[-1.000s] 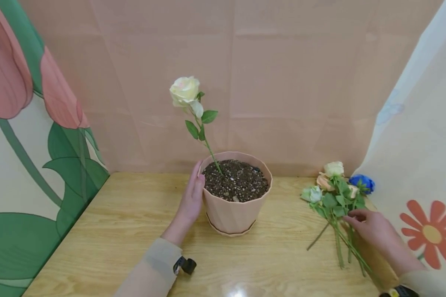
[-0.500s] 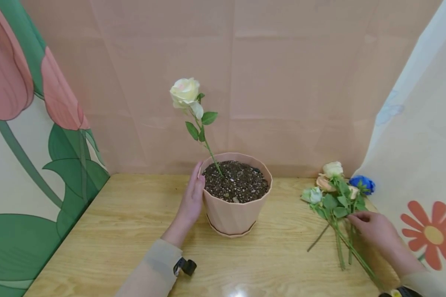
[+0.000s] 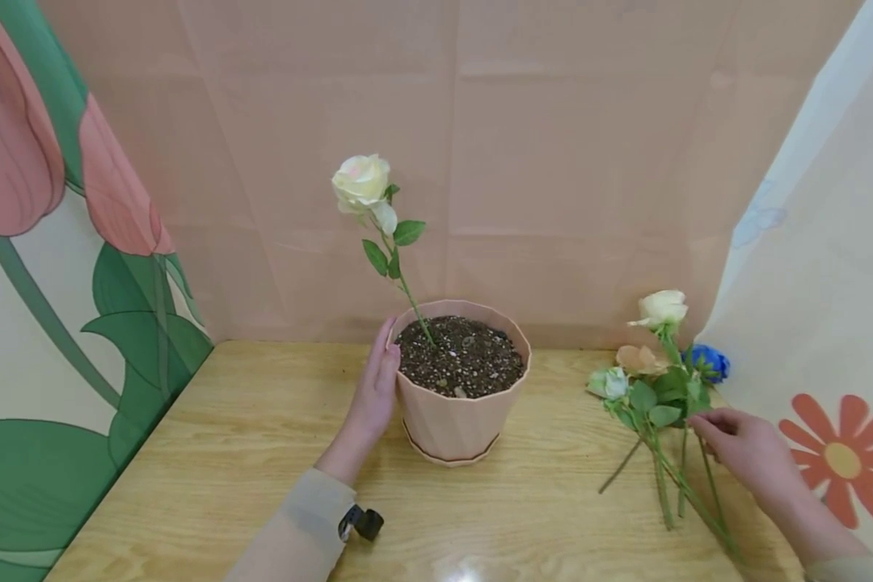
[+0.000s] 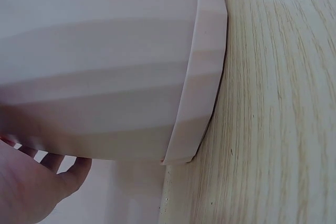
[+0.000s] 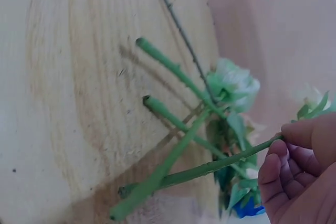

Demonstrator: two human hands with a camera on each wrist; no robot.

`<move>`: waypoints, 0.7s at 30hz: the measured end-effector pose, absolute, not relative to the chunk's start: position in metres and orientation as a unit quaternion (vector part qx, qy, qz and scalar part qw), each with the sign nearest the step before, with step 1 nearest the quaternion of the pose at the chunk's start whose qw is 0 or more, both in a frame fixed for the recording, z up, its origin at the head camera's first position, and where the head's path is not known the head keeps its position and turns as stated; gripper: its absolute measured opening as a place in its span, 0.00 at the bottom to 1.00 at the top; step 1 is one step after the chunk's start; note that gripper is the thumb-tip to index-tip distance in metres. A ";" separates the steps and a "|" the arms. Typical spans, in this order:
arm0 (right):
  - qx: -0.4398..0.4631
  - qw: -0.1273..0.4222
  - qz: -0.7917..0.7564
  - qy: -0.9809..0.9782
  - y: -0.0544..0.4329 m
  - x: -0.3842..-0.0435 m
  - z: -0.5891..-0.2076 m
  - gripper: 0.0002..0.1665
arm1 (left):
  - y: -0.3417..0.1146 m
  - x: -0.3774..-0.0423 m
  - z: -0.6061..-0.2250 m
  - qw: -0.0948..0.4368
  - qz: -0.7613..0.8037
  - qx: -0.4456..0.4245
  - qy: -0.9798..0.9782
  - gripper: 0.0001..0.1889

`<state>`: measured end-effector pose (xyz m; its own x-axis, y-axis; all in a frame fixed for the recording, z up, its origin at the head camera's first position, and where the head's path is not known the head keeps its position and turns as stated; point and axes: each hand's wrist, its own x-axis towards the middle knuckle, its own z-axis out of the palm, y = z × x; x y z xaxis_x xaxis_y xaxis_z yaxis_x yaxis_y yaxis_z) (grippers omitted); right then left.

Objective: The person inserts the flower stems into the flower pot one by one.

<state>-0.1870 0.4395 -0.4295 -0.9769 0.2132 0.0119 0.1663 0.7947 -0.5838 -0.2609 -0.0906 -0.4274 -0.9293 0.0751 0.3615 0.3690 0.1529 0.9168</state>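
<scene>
One large pinkish cloth point(image 3: 567, 162) at the back. In front of it, a light wooden table point(image 3: 262, 517). At the left, a tulip-printed panel point(image 3: 58, 347); at the right, a pale panel point(image 3: 829, 283) with a printed red-orange flower point(image 3: 841, 460). Near the middle of the table, a pink faceted pot point(image 3: 454, 420) on its saucer point(image 3: 451, 461), with dark soil point(image 3: 469, 360) inside. In the soil, toward the left, a white rose point(image 3: 361, 184), leaning leftward. Well apart, at the right, a cream rose point(image 3: 662, 309); just beside it, on the table, a blue flower point(image 3: 709, 364), a peach rose point(image 3: 640, 360) and a pale greenish rose point(image 3: 611, 382), with stems crossed. On the stem point(image 5: 220, 164) of the cream rose, the right hand point(image 3: 745, 449), thumb and forefinger in a pinch, other fingers curled. Against the left side of the pot, the left hand point(image 3: 378, 384), fingers straight, with small gaps between them in the left wrist view
</scene>
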 end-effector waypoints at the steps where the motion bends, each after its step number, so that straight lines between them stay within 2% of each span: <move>1: -0.101 0.041 0.306 -0.946 0.438 -0.186 -0.427 0.36 | -0.091 -0.261 -0.427 0.116 -0.633 -0.149 -0.750 0.31; 9: -0.093 0.057 0.325 -0.939 0.424 -0.179 -0.406 0.38 | -0.091 -0.259 -0.426 0.117 -0.634 -0.149 -0.750 0.31; 21: -0.034 0.134 0.355 -0.925 0.397 -0.174 -0.373 0.30 | -0.091 -0.259 -0.427 0.115 -0.638 -0.156 -0.745 0.32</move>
